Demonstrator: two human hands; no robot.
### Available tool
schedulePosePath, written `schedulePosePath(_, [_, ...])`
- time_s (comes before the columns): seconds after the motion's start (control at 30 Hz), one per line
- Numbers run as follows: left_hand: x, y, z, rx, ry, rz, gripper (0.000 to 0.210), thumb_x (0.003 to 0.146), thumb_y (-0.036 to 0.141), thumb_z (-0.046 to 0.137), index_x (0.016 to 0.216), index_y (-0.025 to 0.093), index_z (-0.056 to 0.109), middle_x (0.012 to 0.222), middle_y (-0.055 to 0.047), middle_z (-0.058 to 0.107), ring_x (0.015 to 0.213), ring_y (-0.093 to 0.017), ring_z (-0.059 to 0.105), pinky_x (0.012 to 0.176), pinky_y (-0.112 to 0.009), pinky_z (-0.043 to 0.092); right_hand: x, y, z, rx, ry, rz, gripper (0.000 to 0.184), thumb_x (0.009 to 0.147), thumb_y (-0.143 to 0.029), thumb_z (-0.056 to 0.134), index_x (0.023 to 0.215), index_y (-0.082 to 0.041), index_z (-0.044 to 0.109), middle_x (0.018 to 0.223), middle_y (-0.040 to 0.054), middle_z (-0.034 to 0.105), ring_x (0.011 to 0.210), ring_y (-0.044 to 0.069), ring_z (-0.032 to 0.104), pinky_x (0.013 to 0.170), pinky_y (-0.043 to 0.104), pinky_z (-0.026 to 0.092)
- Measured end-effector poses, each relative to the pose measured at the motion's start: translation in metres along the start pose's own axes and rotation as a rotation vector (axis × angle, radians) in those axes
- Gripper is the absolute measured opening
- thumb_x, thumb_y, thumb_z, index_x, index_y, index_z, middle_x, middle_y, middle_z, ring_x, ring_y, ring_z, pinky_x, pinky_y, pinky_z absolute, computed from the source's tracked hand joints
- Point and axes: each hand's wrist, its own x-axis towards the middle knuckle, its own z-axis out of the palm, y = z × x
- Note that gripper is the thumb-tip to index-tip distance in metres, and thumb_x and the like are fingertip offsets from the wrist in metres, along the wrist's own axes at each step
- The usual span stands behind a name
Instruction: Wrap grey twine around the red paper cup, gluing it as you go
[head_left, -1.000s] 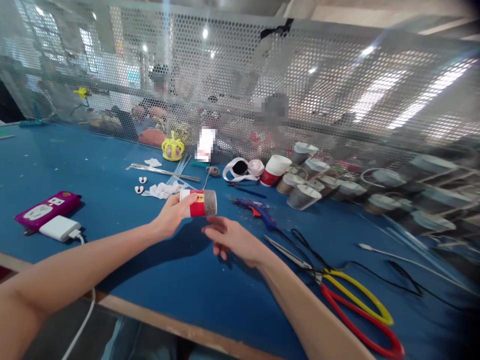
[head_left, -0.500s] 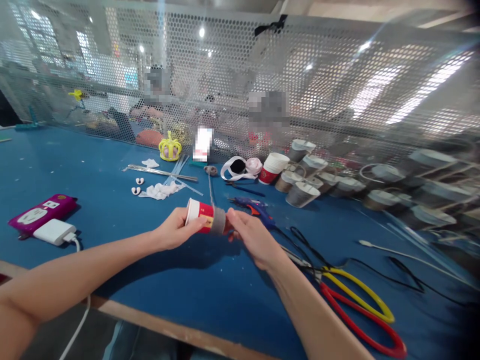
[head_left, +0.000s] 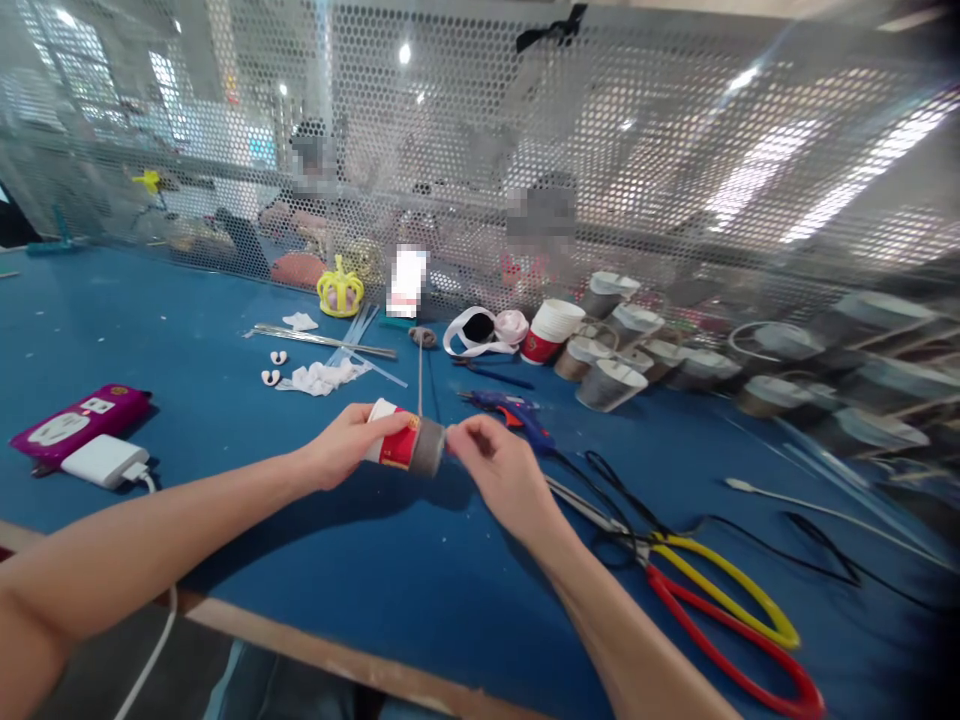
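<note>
A red and white paper cup [head_left: 399, 440] lies sideways in my left hand [head_left: 346, 445], its open mouth toward the left. Grey yarn is wrapped in a band [head_left: 428, 447] around the cup's base end. From that band a single strand [head_left: 420, 380] runs up to a small ball of grey yarn [head_left: 423, 338] on the table. My right hand [head_left: 499, 470] is at the cup's base, thumb and fingers curled together with the tips right by its edge. Whether anything is pinched in them I cannot make out.
Right of my hands lie a blue glue gun [head_left: 517, 412] and large scissors [head_left: 720, 600] with red and yellow handles. Several yarn-wrapped cups [head_left: 611, 385] and stacked paper cups [head_left: 555, 330] stand behind. A purple power bank [head_left: 79, 420] lies left; a perforated screen [head_left: 450, 150] rises behind.
My right fingers have drawn slightly back from the cup's base and curled in. The cup has turned in my left hand, its red print now facing differently, and tilts slightly downward to the right.
</note>
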Motion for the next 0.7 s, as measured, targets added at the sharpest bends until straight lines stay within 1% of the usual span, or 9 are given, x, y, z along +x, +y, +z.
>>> schedulePosePath(0.07, [-0.003,-0.003,0.001,0.081,-0.020,0.042,0.032,0.064,0.041,0.066,0.074,0.010,0.063,0.064,-0.002,0.061,0.056,-0.009,0.051,0.056,-0.020,0.038,0.001,0.001,-0.001,-0.022,0.082,-0.025,0.036,0.084,-0.046,0.035,0.081,-0.016,0.055,0.076,0.0052,0.060,0.067,0.016,0.053,0.061,0.028,0.041])
schedulePosePath(0.1, [-0.004,-0.004,0.002,0.130,-0.036,0.059,0.033,0.065,0.042,0.065,0.074,0.010,0.063,0.064,-0.002,0.061,0.056,-0.009,0.051,0.057,-0.020,0.038,0.000,0.001,-0.001,-0.012,0.073,-0.049,0.042,0.085,-0.048,0.031,0.087,-0.015,0.057,0.085,0.0076,0.062,0.076,0.018,0.055,0.067,0.030,0.042])
schedulePosePath(0.2, [-0.007,-0.006,0.002,0.274,-0.082,0.109,0.033,0.068,0.043,0.061,0.073,0.010,0.062,0.062,0.000,0.058,0.056,-0.008,0.047,0.057,-0.021,0.036,-0.003,-0.001,0.002,0.082,-0.054,-0.100,0.056,0.085,-0.056,0.024,0.105,-0.016,0.056,0.110,0.0101,0.059,0.102,0.021,0.052,0.089,0.035,0.037])
schedulePosePath(0.27, [-0.009,-0.007,0.003,0.346,-0.116,0.134,0.032,0.068,0.042,0.061,0.073,0.010,0.060,0.061,0.001,0.055,0.055,-0.008,0.045,0.056,-0.021,0.035,-0.005,-0.003,0.003,0.158,-0.131,-0.096,0.058,0.085,-0.057,0.022,0.111,-0.018,0.055,0.119,0.0088,0.055,0.110,0.021,0.048,0.096,0.036,0.032])
schedulePosePath(0.33, [-0.010,-0.007,0.004,0.394,-0.147,0.138,0.031,0.067,0.041,0.060,0.070,0.011,0.058,0.058,0.002,0.051,0.053,-0.008,0.041,0.053,-0.021,0.032,-0.007,-0.005,0.004,0.217,-0.177,-0.090,0.056,0.086,-0.056,0.020,0.113,-0.021,0.055,0.122,0.0071,0.053,0.114,0.020,0.045,0.099,0.038,0.030])
schedulePosePath(0.47, [-0.011,-0.008,0.005,0.434,-0.174,0.123,0.032,0.070,0.042,0.056,0.062,0.011,0.054,0.052,0.005,0.042,0.049,-0.007,0.034,0.048,-0.020,0.027,-0.009,-0.009,0.005,0.292,-0.227,-0.142,0.055,0.087,-0.053,0.019,0.113,-0.023,0.056,0.124,0.0057,0.052,0.117,0.019,0.042,0.101,0.039,0.027])
schedulePosePath(0.57, [-0.010,-0.009,0.006,0.441,-0.142,0.110,0.033,0.070,0.043,0.053,0.062,0.011,0.054,0.051,0.004,0.042,0.048,-0.007,0.033,0.047,-0.020,0.026,-0.007,-0.009,0.008,0.292,-0.252,-0.143,0.054,0.088,-0.051,0.019,0.113,-0.022,0.056,0.123,0.0057,0.053,0.116,0.018,0.044,0.100,0.037,0.030])
schedulePosePath(0.63, [-0.009,-0.009,0.005,0.456,-0.106,0.104,0.034,0.070,0.043,0.053,0.062,0.011,0.054,0.051,0.004,0.042,0.047,-0.007,0.032,0.047,-0.020,0.024,-0.002,-0.005,0.008,0.245,-0.177,-0.093,0.049,0.087,-0.051,0.027,0.107,-0.020,0.058,0.113,0.0070,0.060,0.106,0.018,0.052,0.092,0.035,0.039])
schedulePosePath(0.7, [-0.008,-0.009,0.005,0.468,-0.068,0.097,0.034,0.071,0.044,0.052,0.062,0.011,0.054,0.050,0.004,0.040,0.046,-0.007,0.031,0.046,-0.020,0.023,0.007,0.002,0.002,0.165,-0.005,-0.016,0.040,0.081,-0.049,0.042,0.098,-0.017,0.060,0.094,0.0081,0.066,0.087,0.018,0.061,0.075,0.032,0.049])
